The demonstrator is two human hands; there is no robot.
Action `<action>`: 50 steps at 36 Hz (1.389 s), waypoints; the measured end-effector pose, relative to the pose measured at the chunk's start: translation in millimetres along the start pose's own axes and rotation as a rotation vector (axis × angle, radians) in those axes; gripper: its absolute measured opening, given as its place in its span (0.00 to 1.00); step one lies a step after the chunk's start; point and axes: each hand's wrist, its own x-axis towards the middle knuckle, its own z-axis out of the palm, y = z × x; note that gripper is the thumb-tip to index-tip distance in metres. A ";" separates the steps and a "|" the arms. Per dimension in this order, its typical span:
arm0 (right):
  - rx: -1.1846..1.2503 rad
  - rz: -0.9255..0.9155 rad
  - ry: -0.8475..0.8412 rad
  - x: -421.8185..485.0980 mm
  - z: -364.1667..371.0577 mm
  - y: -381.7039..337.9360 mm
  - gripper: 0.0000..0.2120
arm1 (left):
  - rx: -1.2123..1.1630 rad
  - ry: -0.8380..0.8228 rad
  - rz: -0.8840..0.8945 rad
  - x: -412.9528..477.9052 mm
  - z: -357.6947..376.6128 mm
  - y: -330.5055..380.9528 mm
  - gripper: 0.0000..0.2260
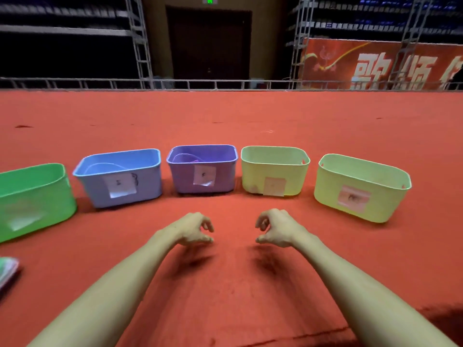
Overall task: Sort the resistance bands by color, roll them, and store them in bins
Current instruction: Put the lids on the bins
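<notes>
Several labelled bins stand in a row on the red carpet: a green bin at the far left, a blue bin, a purple bin, and two pale yellow-green bins. A band lies inside the purple bin, and a pale loop shows in the blue one. My left hand and my right hand hover over the carpet in front of the purple bin, fingers loosely curled and holding nothing. A small stack of bands peeks in at the left edge.
Red carpet spreads around and beyond the bins. A metal rail and truss towers close off the far edge, with a dark door and a red banner behind.
</notes>
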 end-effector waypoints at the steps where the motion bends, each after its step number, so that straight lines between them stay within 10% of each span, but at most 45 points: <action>1: 0.002 -0.012 -0.010 2.1 7.2 -14.4 0.15 | 0.028 0.009 -0.005 -16.3 -5.7 -8.0 0.15; 38: 0.256 -0.400 -0.218 59.5 205.1 -415.9 0.25 | -0.100 0.442 -0.730 -358.3 -84.6 -361.6 0.16; 43: 0.240 -0.394 -0.232 57.3 217.7 -434.6 0.12 | -0.073 0.420 -0.811 -366.0 -85.3 -375.0 0.20; 50: 0.221 -0.404 -0.258 57.7 228.0 -445.2 0.31 | -0.132 0.367 -0.885 -376.0 -79.8 -392.9 0.27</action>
